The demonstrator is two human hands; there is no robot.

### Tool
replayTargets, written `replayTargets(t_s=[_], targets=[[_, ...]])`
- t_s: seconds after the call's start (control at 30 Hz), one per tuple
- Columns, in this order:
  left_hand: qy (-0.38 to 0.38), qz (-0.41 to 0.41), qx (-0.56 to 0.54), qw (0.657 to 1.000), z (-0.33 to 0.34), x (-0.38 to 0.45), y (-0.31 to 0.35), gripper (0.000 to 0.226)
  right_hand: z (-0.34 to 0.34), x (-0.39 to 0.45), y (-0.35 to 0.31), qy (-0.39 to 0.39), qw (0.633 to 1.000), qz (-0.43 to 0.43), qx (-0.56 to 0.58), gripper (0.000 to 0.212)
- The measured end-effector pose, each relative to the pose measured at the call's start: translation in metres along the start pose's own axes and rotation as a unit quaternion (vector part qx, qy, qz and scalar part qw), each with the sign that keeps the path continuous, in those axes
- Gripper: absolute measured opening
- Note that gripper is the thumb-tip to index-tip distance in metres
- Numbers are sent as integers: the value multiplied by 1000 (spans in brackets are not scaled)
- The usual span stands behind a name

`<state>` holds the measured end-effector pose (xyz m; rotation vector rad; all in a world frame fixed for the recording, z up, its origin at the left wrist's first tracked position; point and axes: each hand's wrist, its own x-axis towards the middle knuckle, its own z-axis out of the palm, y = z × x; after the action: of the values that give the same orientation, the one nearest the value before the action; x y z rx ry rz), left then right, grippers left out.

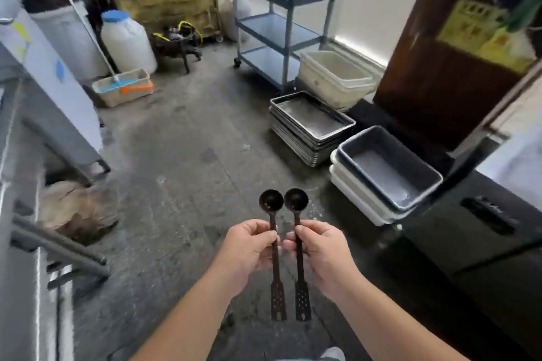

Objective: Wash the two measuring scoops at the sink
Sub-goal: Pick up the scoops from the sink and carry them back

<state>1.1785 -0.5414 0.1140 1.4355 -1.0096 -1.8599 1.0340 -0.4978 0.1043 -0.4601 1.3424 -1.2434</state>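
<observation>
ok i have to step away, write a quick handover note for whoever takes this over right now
Left hand: pinching the left scoop by its handle, bowl pointing away.
Right hand: holding the right scoop the same way, side by side with the other.
Location: standing over the wet floor, facing the tray stack and cart. No sink in view.
Done: both scoops picked up.
Left: find the sink, wash both scoops.

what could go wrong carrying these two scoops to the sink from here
Each long dark scoop, left and right, is pinched only at mid-handle by the left hand and right hand, so one could slip. The grey concrete floor looks damp, and stacked metal trays crowd the walkway.
</observation>
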Motion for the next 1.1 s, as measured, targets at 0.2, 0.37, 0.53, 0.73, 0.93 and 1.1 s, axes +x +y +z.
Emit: replayTargets(t_s=[0.2,0.37,0.53,0.73,0.93,1.1], targets=[[-145,-17,86,986,185,45,1,9,-170,-6,-58,134,989,-42,34,15],[-249,-32,152,956,309,64,-9,11,-277,-22,-88,252,961,-58,100,14],[-323,-49,216,920,405,88,-20,12,-355,-25,-105,337,927,-56,157,12],[-362,-55,257,895,510,141,-17,11,-439,11,-141,419,890,-50,170,11],[-382,-35,297,874,628,227,18,10,-527,82,-198,469,867,-64,157,9],[-393,8,352,849,722,290,48,7,-598,139,-247,500,856,-45,120,8]])
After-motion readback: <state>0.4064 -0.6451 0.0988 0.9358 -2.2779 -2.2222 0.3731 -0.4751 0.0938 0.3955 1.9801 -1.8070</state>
